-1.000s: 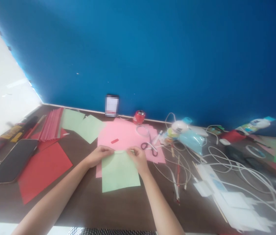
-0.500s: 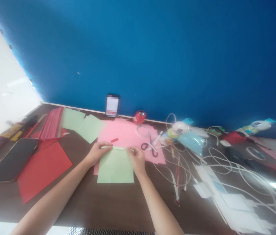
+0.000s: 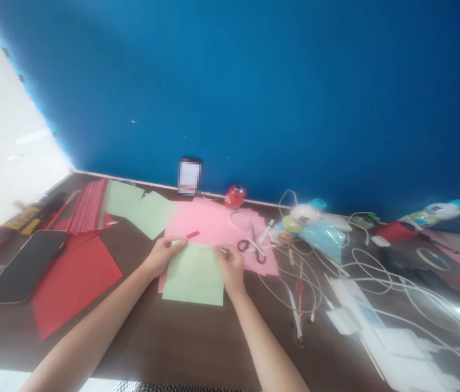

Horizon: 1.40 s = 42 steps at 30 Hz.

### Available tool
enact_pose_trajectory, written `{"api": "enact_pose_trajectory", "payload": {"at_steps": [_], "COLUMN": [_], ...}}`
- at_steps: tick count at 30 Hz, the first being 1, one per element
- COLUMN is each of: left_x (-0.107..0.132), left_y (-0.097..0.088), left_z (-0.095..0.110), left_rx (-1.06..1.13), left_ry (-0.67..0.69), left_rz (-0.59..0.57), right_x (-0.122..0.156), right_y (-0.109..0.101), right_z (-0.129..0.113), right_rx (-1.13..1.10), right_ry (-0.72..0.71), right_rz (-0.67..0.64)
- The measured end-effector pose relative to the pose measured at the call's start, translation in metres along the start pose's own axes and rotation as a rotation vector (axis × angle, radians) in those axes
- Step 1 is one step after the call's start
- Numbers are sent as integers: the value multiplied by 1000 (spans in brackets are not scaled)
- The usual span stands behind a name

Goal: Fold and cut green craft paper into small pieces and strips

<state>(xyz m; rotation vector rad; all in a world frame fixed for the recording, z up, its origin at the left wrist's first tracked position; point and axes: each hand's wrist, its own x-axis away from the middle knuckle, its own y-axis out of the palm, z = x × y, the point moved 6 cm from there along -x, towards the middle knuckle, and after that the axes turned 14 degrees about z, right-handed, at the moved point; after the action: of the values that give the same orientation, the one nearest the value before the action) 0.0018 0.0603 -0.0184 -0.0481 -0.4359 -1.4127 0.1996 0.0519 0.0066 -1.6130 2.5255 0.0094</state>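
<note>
A light green sheet of paper [image 3: 194, 277] lies in front of me, partly over pink paper [image 3: 209, 220]. My left hand [image 3: 163, 256] pinches its far left corner between thumb and fingers. At the far right corner, my right hand [image 3: 232, 265] grips the same sheet with its fingers closed. The far edge between the hands looks slightly curled; whether it is folded I cannot tell. Just beyond it a small red strip [image 3: 192, 235] rests on the pink paper. To the right of my right hand lie open scissors [image 3: 253, 249] with dark handles.
Red paper [image 3: 78, 286], a dark phone [image 3: 25, 267] and pleated pink paper [image 3: 88, 207] lie left. More green paper [image 3: 154, 215] is behind. A red can-like object [image 3: 235, 196] stands near the blue wall. Right are glue-like bottles [image 3: 303, 215], white cables and a power strip [image 3: 356, 305].
The green sheet has tilted slightly, its near right corner a little lower than its left. Its far edge looks flatter than before. Both hands keep their hold; the view has shifted slightly.
</note>
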Motion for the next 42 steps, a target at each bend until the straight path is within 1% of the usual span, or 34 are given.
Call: {"api": "enact_pose_trajectory", "payload": {"at_steps": [5,10,16,20,23,27,33,38,42], "left_x": [-1,4,3,4,7,9,5,3,3], "left_y": [0,6,1,3,6,8,2,2,0], "left_z": [0,0,-4,-1,1,4,2,3,6], "left_rx": [13,22,-25,-47,-43,-41,-150,-137,-169], "left_ry": [7,-26,-26,19,20,45,124,143,165], "left_rz": [14,-75,-16,-48,-78,-50,41,-23,-34], "right_x": [-1,0,0,-2,-3,-1,2,-4,-6], "right_y": [0,-2,-1,-2,-3,-2,0,-4,-2], "right_z": [2,-1,-2,1,1,-4,-7,1,6], "right_rx": [-2,-6,-6,2,12,20,52,40,32], "right_ry": [3,-6,-35,-43,-58,-102,-150,-101,-41], "right_rz": [7,34,32,12,18,20,-14,11,-13]}}
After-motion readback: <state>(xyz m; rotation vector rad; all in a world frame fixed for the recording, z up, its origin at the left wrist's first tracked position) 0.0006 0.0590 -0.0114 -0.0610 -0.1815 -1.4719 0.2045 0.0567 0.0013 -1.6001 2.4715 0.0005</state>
